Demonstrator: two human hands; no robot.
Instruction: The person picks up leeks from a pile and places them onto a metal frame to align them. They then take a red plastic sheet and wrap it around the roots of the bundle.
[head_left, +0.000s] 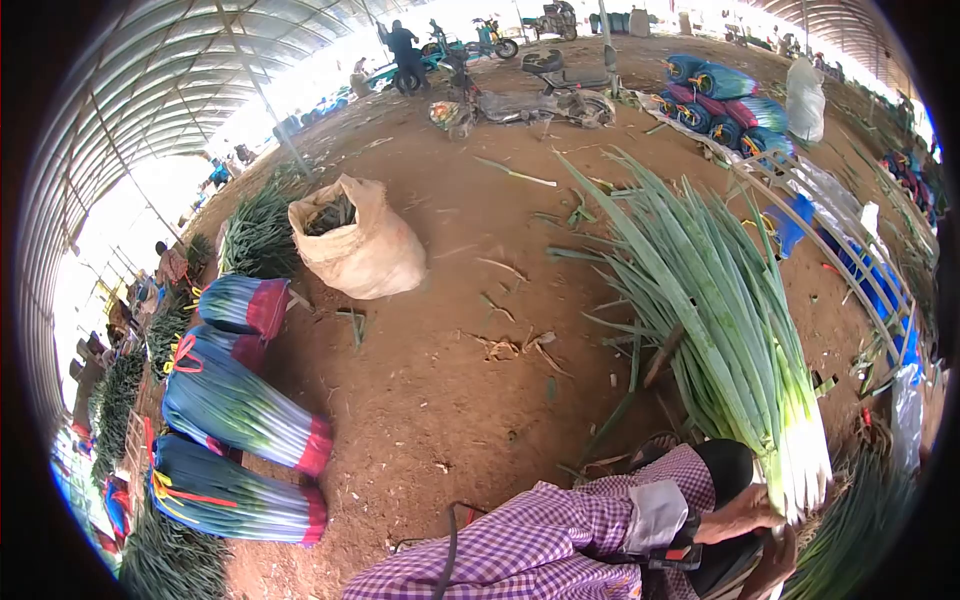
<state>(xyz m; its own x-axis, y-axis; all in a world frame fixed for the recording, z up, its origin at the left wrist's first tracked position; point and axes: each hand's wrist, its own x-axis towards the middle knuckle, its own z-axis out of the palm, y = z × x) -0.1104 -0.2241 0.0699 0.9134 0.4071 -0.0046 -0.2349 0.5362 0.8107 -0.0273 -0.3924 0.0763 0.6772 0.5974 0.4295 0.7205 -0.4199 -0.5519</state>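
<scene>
A big pile of green onions (720,310) lies at the right, long leaves pointing up and away, white stems towards me. My left hand (742,516) reaches in from a checked sleeve (540,540), its fingers closed at the edge of the white stems. Just below it, my right hand (774,566) is in shadow near the stem ends, and its fingers are mostly hidden. A small black-and-red device (672,556) sits by the left wrist, beside a grey cloth patch (657,515).
Wrapped onion bundles (240,400) lie in a row on the left. A sack (365,250) stands on the dirt floor ahead. More wrapped bundles (725,105) are stacked at the back right, near a parked scooter (570,75). A person (403,58) stands far off. Loose onions (850,530) lie at the lower right.
</scene>
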